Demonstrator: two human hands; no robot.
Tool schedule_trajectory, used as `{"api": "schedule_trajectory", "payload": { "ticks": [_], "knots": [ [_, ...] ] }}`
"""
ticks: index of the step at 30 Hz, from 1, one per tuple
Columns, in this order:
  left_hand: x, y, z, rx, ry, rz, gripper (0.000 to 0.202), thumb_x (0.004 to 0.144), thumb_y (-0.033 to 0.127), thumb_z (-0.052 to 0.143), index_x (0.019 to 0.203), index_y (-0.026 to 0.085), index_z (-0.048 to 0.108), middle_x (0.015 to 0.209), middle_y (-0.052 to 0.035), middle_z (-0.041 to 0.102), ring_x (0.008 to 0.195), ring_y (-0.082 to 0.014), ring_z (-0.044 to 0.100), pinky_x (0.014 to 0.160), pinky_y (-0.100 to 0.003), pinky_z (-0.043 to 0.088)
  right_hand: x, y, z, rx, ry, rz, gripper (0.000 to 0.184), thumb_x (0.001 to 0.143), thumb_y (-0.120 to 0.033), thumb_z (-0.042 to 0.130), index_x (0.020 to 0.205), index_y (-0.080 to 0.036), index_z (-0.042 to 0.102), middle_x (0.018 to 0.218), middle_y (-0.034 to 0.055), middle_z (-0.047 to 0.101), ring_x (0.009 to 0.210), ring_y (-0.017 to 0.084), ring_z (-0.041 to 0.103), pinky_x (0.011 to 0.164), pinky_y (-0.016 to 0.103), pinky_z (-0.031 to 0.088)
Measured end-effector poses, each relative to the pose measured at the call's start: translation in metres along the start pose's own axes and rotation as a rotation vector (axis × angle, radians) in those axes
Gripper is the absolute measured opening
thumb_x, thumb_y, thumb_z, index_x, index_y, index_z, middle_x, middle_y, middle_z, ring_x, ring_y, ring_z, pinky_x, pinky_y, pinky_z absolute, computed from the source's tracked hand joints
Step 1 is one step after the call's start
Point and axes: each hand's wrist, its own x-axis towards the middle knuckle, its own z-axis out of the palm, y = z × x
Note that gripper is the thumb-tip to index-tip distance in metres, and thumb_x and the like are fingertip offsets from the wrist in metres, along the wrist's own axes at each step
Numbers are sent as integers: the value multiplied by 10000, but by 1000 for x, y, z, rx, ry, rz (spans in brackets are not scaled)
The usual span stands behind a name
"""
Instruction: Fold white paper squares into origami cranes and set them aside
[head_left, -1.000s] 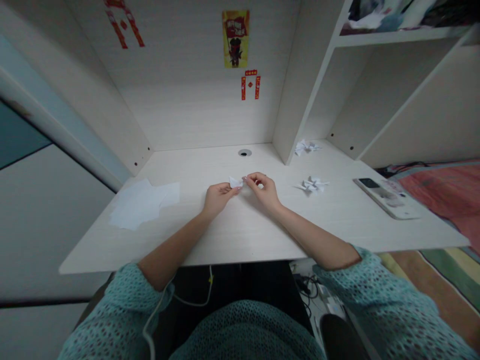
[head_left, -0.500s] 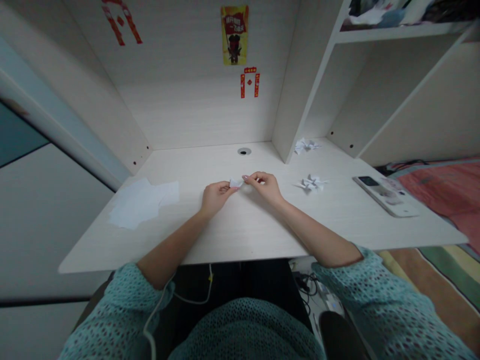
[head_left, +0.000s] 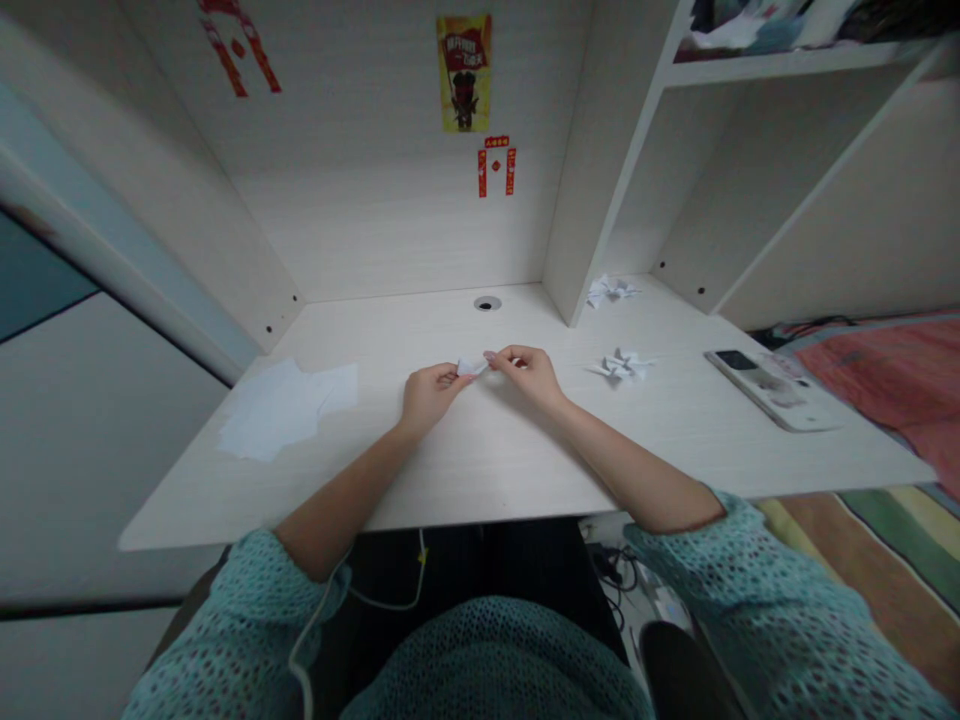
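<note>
Over the middle of the desk, a small folded piece of white paper [head_left: 470, 367] is held between my two hands. My left hand [head_left: 433, 398] pinches its left side with thumb and fingers. At the paper's right end, my right hand [head_left: 529, 374] is closed in a pinch on it. The fingers hide part of the paper, so its full folded shape is unclear. To the right of my right hand lies a pile of folded white paper pieces [head_left: 622, 367]. A stack of flat white paper sheets [head_left: 274, 410] rests left of my left hand.
The pale desk [head_left: 465, 480] has a round cable hole [head_left: 487, 303] at the back. More folded paper pieces [head_left: 611, 290] lie beside the upright divider [head_left: 600, 220]. A white phone-like device [head_left: 772, 390] lies at the right. A white cable [head_left: 300, 650] hangs by my left sleeve.
Both hands keep their pinch on the small paper and have barely moved. The view has shifted very slightly.
</note>
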Motion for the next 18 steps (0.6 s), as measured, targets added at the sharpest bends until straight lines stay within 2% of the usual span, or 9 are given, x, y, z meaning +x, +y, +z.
{"api": "schedule_trajectory", "payload": {
  "ticks": [8, 12, 18],
  "knots": [
    [-2, 2, -1, 100, 18, 20, 300, 723, 472, 608, 789, 191, 690, 746, -27, 695, 690, -166, 624, 620, -234, 430, 0, 3, 0, -1, -31, -19, 387, 745, -530, 544, 649, -173, 660, 670, 31, 657, 621, 146, 544, 575, 254, 359],
    [-2, 4, -2, 142, 50, 36, 295, 726, 476, 604, 773, 198, 691, 741, -23, 693, 688, -167, 623, 633, -237, 433, 2, 5, 0, 38, -39, 19, 366, 739, -505, 558, 612, -175, 654, 647, 25, 654, 636, 153, 556, 630, 265, 375],
    [-2, 3, -1, 87, 59, 33, 276, 711, 455, 620, 761, 194, 694, 705, -16, 681, 658, -162, 608, 621, -238, 433, 2, 5, 1, 145, -80, 81, 367, 731, -502, 562, 585, -175, 645, 632, 24, 654, 671, 163, 576, 706, 279, 395]
  ]
}}
